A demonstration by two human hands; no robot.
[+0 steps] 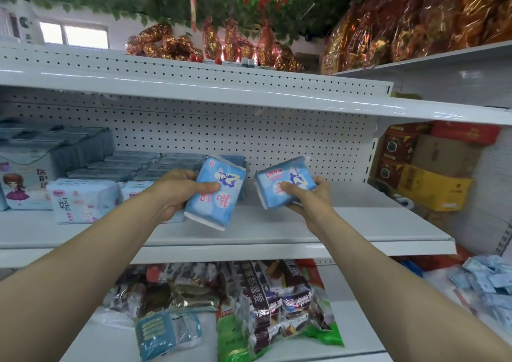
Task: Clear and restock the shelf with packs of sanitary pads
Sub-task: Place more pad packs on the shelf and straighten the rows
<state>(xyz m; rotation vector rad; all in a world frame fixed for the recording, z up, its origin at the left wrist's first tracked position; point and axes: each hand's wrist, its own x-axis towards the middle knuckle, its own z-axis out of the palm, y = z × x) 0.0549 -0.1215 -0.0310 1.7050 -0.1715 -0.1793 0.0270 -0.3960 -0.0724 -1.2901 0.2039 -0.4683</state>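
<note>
My left hand [180, 192] grips a light-blue pack of sanitary pads [214, 195], tilted, just above the white middle shelf [277, 231]. My right hand [307, 198] holds a second blue pack [282, 180] a little to the right, thumb across its front. Both packs hover over the shelf's front half. More blue packs [235, 161] stand behind the left pack, against the pegboard back. White and pink packs [83, 203] and flat grey-blue packs [124, 165] fill the shelf's left part.
The shelf's right part [360, 195] is bare. An upper shelf [249, 95] overhangs closely. Below lies a shelf with snack bags [271, 303] and a teal pack [166, 331]. Cardboard boxes [432, 187] stand at the right, loose blue sachets [487, 281] lower right.
</note>
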